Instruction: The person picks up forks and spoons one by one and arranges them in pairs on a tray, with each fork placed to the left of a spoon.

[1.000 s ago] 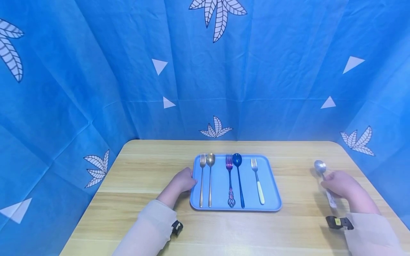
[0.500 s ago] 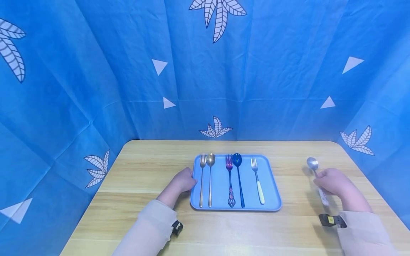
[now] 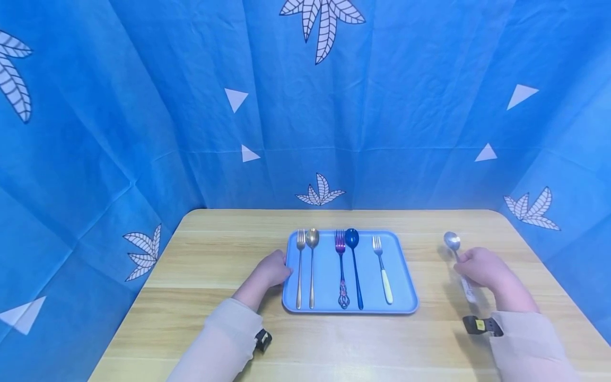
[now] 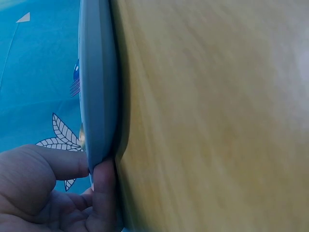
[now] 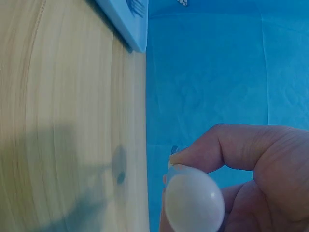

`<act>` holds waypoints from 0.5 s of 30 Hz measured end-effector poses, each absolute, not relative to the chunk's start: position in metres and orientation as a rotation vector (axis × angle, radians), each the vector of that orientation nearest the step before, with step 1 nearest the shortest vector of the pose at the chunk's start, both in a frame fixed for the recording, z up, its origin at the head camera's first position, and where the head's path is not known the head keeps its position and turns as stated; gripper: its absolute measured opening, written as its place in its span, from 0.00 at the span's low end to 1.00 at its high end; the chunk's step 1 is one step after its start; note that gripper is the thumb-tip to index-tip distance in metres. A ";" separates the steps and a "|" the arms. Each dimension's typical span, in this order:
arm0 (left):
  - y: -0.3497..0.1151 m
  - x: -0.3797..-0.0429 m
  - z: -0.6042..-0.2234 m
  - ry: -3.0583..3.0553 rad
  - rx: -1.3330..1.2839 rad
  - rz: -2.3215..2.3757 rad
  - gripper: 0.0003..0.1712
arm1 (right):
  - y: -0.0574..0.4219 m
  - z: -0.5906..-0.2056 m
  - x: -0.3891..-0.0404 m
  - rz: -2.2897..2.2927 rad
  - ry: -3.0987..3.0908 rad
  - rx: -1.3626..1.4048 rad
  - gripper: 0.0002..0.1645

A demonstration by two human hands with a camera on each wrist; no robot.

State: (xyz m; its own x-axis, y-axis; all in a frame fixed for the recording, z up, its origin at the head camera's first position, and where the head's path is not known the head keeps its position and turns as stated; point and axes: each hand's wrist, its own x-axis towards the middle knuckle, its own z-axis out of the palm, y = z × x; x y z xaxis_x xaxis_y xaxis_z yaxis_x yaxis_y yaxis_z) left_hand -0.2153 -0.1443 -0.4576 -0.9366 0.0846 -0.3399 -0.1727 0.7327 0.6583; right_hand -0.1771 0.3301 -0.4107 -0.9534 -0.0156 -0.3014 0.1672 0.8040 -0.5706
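My left hand (image 3: 273, 268) pinches the left rim of a blue tray (image 3: 326, 276), thumb above and a finger below, as the left wrist view shows. Off the tray's right side, my right hand (image 3: 482, 267) holds a spoon (image 3: 452, 241) by its white handle (image 5: 194, 200), bowl pointing away from me. The spoon's shadow falls on the wood, so it is raised above the table. On the tray lie a gold fork (image 3: 299, 270), a gold spoon (image 3: 312, 239), a purple fork (image 3: 340, 244), a dark blue spoon (image 3: 352, 239) and a white-handled fork (image 3: 385, 284).
The wooden table (image 3: 219, 233) runs back to a blue curtain (image 3: 406, 106) printed with white leaves and triangles, which also hangs at both sides. A black strap device sits at each wrist.
My right hand has moved left toward the tray with the spoon in its grip. The left hand stays at the tray's rim, and the tray and its cutlery keep their places.
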 end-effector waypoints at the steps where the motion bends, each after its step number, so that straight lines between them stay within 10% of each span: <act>1: -0.144 -0.215 -0.458 2.587 -0.070 1.032 0.08 | 0.328 -0.411 -0.178 -0.892 2.703 0.110 0.14; 15: -0.146 -0.216 -0.460 2.578 -0.072 1.046 0.07 | 0.306 -0.413 -0.187 -0.910 2.706 0.126 0.11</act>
State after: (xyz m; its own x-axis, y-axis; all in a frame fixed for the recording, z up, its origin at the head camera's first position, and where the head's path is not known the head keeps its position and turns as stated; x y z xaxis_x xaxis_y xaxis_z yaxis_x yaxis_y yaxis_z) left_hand -0.2162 -0.1457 -0.4601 -0.9351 0.0853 -0.3439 -0.1785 0.7250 0.6652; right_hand -0.1871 0.3060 -0.4127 -0.9561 -0.0073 -0.2928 0.1711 0.7975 -0.5786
